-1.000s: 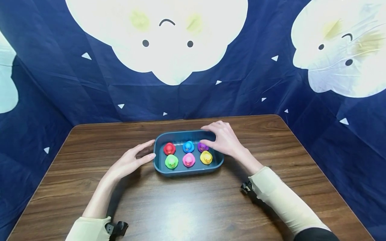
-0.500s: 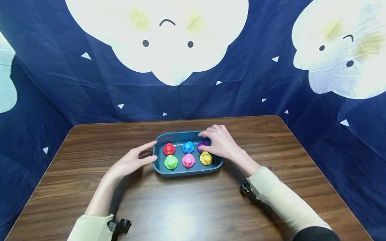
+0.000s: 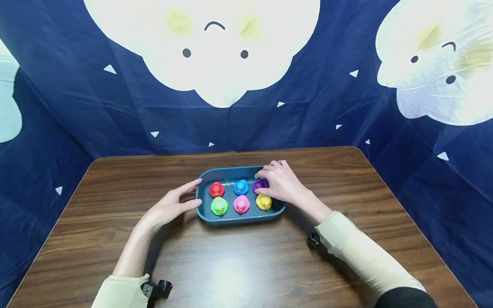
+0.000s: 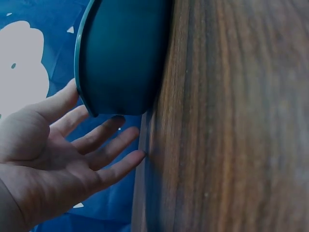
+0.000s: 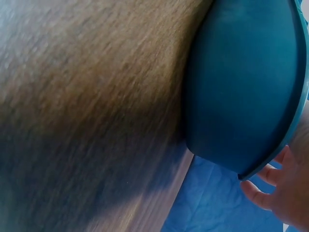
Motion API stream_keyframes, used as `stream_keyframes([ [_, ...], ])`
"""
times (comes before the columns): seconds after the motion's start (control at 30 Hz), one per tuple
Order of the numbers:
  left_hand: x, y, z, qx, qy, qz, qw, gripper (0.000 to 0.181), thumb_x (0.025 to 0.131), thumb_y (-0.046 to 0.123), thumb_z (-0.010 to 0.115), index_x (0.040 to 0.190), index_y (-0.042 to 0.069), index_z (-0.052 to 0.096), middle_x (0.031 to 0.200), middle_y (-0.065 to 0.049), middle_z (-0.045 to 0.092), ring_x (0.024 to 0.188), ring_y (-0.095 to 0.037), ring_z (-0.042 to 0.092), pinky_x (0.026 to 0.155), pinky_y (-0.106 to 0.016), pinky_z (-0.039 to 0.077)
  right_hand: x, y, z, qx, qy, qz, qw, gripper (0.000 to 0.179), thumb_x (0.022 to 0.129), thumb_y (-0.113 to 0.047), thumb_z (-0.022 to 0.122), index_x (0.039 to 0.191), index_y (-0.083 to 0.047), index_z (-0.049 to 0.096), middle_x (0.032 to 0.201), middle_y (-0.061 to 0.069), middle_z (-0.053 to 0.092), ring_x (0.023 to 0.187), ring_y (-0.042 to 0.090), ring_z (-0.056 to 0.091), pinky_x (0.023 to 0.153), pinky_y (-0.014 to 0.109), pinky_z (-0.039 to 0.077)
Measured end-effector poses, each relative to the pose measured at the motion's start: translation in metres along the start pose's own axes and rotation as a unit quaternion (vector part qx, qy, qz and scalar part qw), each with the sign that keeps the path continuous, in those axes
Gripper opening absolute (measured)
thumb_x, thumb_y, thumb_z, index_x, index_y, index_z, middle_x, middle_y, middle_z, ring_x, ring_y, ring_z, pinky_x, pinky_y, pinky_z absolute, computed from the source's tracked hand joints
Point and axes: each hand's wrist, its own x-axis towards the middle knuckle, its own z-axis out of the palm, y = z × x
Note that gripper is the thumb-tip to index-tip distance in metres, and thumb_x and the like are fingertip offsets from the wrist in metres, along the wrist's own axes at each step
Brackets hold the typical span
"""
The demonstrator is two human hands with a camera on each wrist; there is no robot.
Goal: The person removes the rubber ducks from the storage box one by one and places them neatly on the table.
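Observation:
A dark teal tray [image 3: 231, 220] holds small rubber ducks in two rows. Along the back are a red duck [image 3: 216, 189], a blue duck [image 3: 241, 187] and a purple duck [image 3: 260, 184]; in front sit a green duck [image 3: 219, 206], a pink duck [image 3: 241, 204] and a yellow duck [image 3: 263, 202]. My right hand [image 3: 283, 182] reaches over the tray's right end, thumb and fingers around the purple duck, partly covering it. At the left end my left hand [image 3: 167, 207] rests thumb and fingertips on the rim, fingers spread and nearly straight in the left wrist view.
The tray stands on a brown wood-grain table [image 3: 231, 261], near its back edge. Behind and beside the table hangs a dark blue cloth [image 3: 185, 124] printed with white clouds. A black strap device [image 3: 158, 289] sits at the left sleeve's cuff.
My right hand has come slightly nearer and lower into the tray, its thumb and fingers closing in around the purple duck. My left hand has edged slightly right onto the tray's rim.

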Motion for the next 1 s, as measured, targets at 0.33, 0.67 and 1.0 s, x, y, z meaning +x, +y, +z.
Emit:
stream_keyframes([
  [0.33, -0.0009, 0.0005, 0.0004, -0.025, -0.006, -0.014, 0.9996, 0.071, 0.102, 0.030, 0.064, 0.163, 0.015, 0.030, 0.162, -0.024, 0.039, 0.147, -0.041, 0.044, 0.121, -0.058, 0.037, 0.0027, -0.0016, 0.0017, -0.014, -0.008, -0.005, 0.9999, 0.036, 0.086, -0.046, 0.081, 0.111, -0.020, 0.078, 0.108, 0.000, 0.078, 0.100, 0.023, 0.062, 0.096, 0.046, 0.045],
  [0.67, -0.0018, -0.0007, 0.0039, -0.050, -0.001, -0.014, 0.9986, 0.071, 0.102, 0.029, 0.065, 0.163, 0.018, 0.029, 0.161, -0.022, 0.042, 0.147, -0.041, 0.044, 0.121, -0.058, 0.036, 0.0020, -0.0012, 0.0043, -0.024, -0.017, 0.001, 0.9995, 0.033, 0.086, -0.045, 0.081, 0.108, -0.021, 0.079, 0.102, -0.001, 0.077, 0.096, 0.022, 0.061, 0.096, 0.046, 0.045],
  [1.0, -0.0030, 0.0000, 0.0040, -0.059, -0.002, -0.023, 0.9980, 0.071, 0.102, 0.030, 0.064, 0.164, 0.021, 0.029, 0.163, -0.021, 0.040, 0.148, -0.041, 0.042, 0.123, -0.060, 0.033, 0.0021, -0.0022, 0.0057, -0.028, -0.017, 0.001, 0.9995, 0.028, 0.087, -0.043, 0.080, 0.105, -0.021, 0.079, 0.100, -0.001, 0.077, 0.094, 0.022, 0.061, 0.095, 0.045, 0.045],
])
